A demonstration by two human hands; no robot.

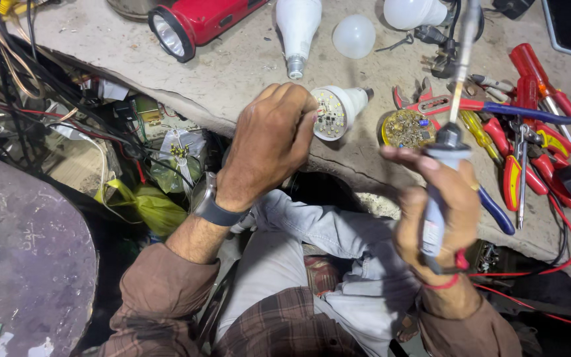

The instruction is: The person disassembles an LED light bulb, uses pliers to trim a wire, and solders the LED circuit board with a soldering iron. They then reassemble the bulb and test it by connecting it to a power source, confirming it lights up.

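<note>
Grey, gritty workbench under me, tools everywhere. My left hand has its fingers curled shut around the opened bulb at the bench edge, its shell full of a round LED board facing me. My right hand is fisted tight on the soldering iron, tip pointing up. Just beside it sits a yellow cap packed with bits of scrap. Red-handled pliers pile up to the right, a red torch lies further back.
</note>
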